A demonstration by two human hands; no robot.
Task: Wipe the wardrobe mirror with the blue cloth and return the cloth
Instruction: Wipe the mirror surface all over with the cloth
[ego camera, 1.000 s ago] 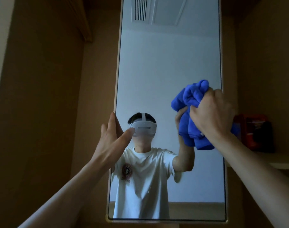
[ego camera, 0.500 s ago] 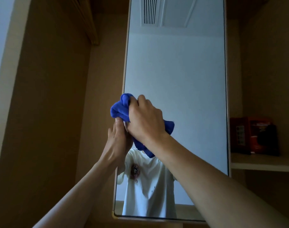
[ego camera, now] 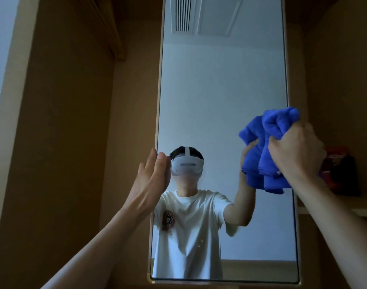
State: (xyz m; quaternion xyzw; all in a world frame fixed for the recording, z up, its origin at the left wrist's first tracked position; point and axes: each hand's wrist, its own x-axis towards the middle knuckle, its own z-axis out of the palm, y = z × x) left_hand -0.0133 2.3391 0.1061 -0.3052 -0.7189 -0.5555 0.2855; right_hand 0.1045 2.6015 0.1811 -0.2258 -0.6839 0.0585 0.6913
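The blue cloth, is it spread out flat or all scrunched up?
Scrunched up. The right hand grips the blue cloth in a bunch, with folds sticking out above and below the fist.

Blue cloth (ego camera: 270,170) against mirror (ego camera: 220,101) (right edge)

One wide-angle camera, worn on the person's head, faces straight ahead at the tall wardrobe mirror (ego camera: 220,90). It is near enough that the left hand (ego camera: 155,178) and right hand (ego camera: 297,151) reach the mirror's side edges. The wearer's white headset (ego camera: 186,164) shows reflected at centre.
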